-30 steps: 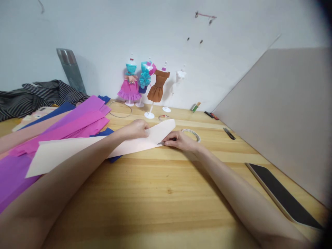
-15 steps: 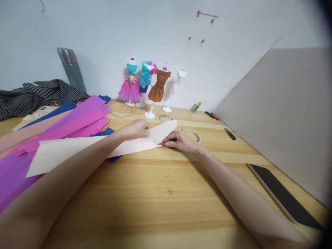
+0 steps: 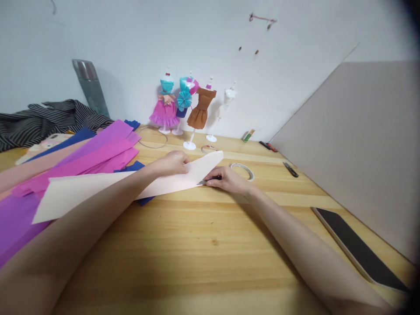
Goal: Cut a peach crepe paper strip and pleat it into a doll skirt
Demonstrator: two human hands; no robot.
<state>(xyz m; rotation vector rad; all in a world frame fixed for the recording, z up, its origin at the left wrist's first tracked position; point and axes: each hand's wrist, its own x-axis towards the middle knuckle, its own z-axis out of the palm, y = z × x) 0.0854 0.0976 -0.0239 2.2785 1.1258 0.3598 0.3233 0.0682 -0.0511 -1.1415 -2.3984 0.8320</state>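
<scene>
Head view: pale sheet across the bench, left end over a purple sheet, right end just beside the right hand. Left hand clamped on the pale sheet near the upper edge; right hand closed around a dark-handled tool, mostly hidden by the fingers, grey tip at the V between upper flap and lower edge. Widest room for moving on the near side, between the forearms; tighter room beyond, with a tape ring just past the right hand and small dress stands along the white wall. To the right, a flat, dark-faced phone near the slanting foot of a grey panel. Materials: thin, matt, paper-like sheet with angled corners; magenta sheets in long, overlapping layers; dark-blue piece partly beneath the pale sheet; rumpled striped cloth; grey bottle with shiny metallic cap; brown dress with gathered skirt; light wood grain with a small knot.
</scene>
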